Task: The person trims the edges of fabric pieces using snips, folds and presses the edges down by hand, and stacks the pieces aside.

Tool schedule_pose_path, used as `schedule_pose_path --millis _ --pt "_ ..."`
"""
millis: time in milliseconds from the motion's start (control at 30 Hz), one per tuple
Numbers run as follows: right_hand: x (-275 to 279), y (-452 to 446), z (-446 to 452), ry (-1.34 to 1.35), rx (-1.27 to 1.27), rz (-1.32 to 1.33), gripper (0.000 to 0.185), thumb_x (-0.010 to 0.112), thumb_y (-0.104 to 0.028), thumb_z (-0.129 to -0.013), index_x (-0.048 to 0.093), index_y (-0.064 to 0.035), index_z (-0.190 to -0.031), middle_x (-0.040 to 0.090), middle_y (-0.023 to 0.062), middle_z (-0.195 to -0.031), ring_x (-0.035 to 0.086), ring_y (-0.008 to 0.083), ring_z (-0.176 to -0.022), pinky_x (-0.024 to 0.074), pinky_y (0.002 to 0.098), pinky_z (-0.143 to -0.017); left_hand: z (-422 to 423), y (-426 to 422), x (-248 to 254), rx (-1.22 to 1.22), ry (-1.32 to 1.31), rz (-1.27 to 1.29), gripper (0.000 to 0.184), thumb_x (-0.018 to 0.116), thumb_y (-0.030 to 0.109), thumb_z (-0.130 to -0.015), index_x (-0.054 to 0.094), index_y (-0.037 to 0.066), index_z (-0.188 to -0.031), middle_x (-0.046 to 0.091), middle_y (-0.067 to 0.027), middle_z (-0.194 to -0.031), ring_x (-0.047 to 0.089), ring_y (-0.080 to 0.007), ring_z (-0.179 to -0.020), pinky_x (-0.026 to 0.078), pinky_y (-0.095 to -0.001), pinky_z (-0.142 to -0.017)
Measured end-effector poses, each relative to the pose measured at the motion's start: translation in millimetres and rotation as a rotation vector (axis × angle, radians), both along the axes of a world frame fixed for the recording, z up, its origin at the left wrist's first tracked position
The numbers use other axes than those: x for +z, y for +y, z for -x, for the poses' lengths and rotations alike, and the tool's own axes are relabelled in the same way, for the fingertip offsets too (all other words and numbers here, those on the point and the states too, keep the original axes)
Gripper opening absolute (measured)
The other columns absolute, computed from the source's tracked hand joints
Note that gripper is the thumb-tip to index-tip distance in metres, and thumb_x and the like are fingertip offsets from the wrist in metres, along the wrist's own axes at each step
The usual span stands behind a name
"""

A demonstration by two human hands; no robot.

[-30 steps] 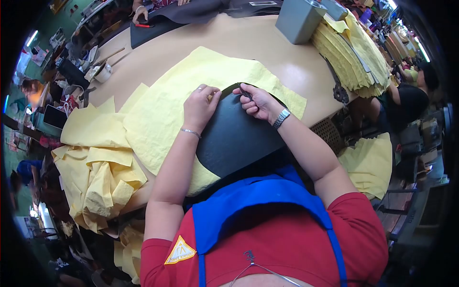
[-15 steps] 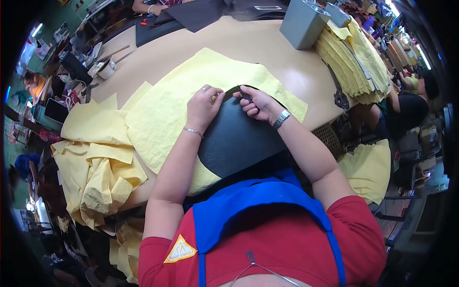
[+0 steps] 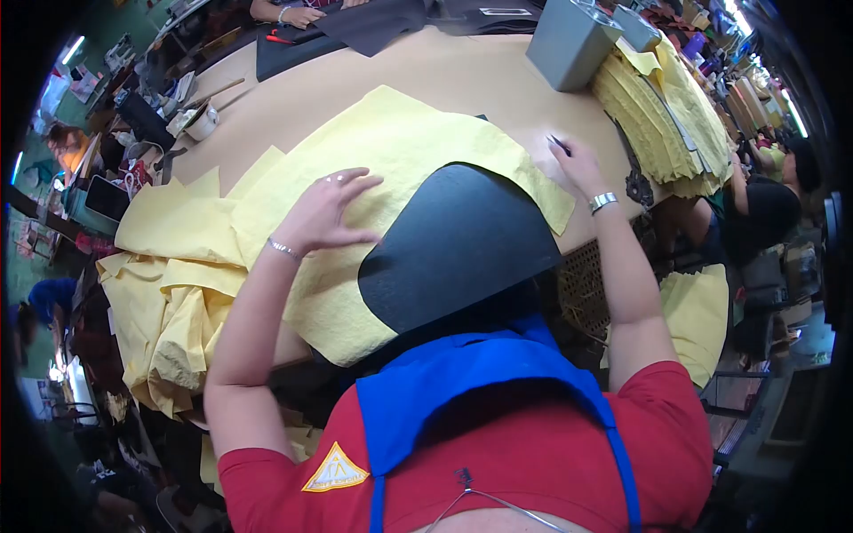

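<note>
A dark sheet (image 3: 458, 244) with a rounded top edge lies on a large yellow sheet (image 3: 355, 147), its lower edge close to the apron. My left hand (image 3: 333, 213) is over the yellow sheet, left of the dark piece, with fingers spread and nothing in them. Out to the right, past the edge of the yellow sheet, my right hand (image 3: 577, 167) is closed around a small dark pointed tool (image 3: 557, 142). Its tip points up and to the left; the hand hides the rest.
Crumpled yellow sheets (image 3: 178, 311) lie on the left. A grey metal can (image 3: 569, 44) and a stack of yellow pieces (image 3: 657, 111) stand at the back right. A cup (image 3: 203, 123) is at the left. Across the table (image 3: 498, 80), a person's hands (image 3: 302, 16) rest near dark sheets.
My hands have moved apart from the top edge of the dark sheet. The left one went left and opened; the right one went right with the small tool. More of the dark sheet shows.
</note>
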State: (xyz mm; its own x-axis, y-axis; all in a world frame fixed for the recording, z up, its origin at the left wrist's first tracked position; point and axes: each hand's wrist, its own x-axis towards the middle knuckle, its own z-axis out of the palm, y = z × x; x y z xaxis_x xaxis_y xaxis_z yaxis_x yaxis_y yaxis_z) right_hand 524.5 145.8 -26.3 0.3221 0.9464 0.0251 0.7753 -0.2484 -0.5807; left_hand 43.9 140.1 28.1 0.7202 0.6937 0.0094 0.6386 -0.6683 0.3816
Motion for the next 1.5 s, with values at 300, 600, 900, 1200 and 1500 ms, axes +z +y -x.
schedule_pose_path --millis 300,600,900,1200,1500 --pt "42 -67 161 -0.133 0.489 -0.207 0.064 0.057 -0.060 -0.088 0.063 -0.0050 -0.121 0.065 0.0200 -0.115 0.061 0.0355 -0.105 0.0481 0.0437 -0.091 -45 33 -49 0.803 0.143 -0.091 0.106 0.058 0.079 -0.073 0.029 0.016 -0.154 0.015 -0.0195 -0.161 0.008 -0.0356 -0.150 0.010 -0.0651 -0.115" --pt "27 -92 138 0.002 0.506 -0.024 0.047 0.067 -0.020 -0.087 0.053 -0.0083 -0.130 0.063 0.0210 -0.113 0.063 0.0379 -0.098 0.0508 0.0462 -0.085 8 12 -44 0.537 0.173 -0.123 0.102 0.054 0.077 -0.078 0.029 0.014 -0.153 0.018 -0.0230 -0.159 0.012 -0.0407 -0.148 0.014 -0.0630 -0.115" --pt "74 -27 52 -0.322 0.689 -0.219 0.024 0.064 -0.023 -0.074 0.064 -0.0067 -0.092 0.063 0.0106 -0.088 0.058 0.0277 -0.095 0.0445 0.0389 -0.089 -58 -110 73 0.395 0.776 0.411 0.091 0.057 0.073 -0.079 0.049 0.001 -0.136 0.050 -0.0279 -0.133 0.047 -0.0377 -0.128 0.039 -0.0453 -0.103" --pt "109 2 50 -0.847 0.404 -0.352 0.030 0.064 -0.019 -0.078 0.064 -0.0100 -0.107 0.063 0.0104 -0.106 0.059 0.0243 -0.109 0.0389 0.0467 -0.105 -130 -10 -37 -0.047 -0.174 -0.119 0.048 0.072 0.048 -0.079 0.066 0.005 -0.099 0.061 -0.0139 -0.112 0.055 -0.0317 -0.107 0.041 -0.0422 -0.096" --pt "35 -25 131 -0.087 0.966 -0.163 0.028 0.061 -0.008 -0.084 0.063 -0.0059 -0.112 0.063 0.0143 -0.110 0.062 0.0330 -0.101 0.0490 0.0410 -0.092 -138 -10 -40 0.029 -0.207 -0.225 0.043 0.074 0.050 -0.075 0.069 0.011 -0.095 0.066 -0.0031 -0.083 0.061 -0.0212 -0.079 0.034 -0.0367 -0.082"
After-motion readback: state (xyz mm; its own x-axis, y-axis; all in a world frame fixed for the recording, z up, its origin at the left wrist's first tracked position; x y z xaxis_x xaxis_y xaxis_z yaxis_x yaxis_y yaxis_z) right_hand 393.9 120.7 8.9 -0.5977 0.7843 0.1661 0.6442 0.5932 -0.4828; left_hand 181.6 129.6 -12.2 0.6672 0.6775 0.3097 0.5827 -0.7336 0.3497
